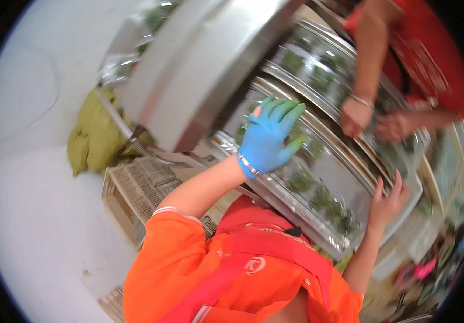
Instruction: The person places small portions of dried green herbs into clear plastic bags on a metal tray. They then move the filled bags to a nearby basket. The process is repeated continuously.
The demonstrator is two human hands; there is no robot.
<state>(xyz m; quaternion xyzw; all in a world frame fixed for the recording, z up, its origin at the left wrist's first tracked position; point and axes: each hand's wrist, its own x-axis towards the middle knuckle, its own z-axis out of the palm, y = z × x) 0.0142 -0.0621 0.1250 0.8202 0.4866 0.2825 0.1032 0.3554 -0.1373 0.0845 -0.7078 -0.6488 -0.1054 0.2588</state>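
Observation:
My left hand (269, 137) wears a blue glove and is spread flat over the near end of a long steel tray (350, 177). Small clumps of green leaves (302, 180) lie in rows on the tray. My right hand (388, 200) is bare. Its fingers are apart and rest on the tray's far rim, with nothing in them. I wear an orange shirt with a red strap across it.
A second steel tray (318, 59) with green clumps lies beside mine, where another person in red has both hands (374, 121). A big steel housing (199, 70) stands over the trays. An olive cloth (94, 134) and a cream slatted crate (135, 188) sit by the pale floor.

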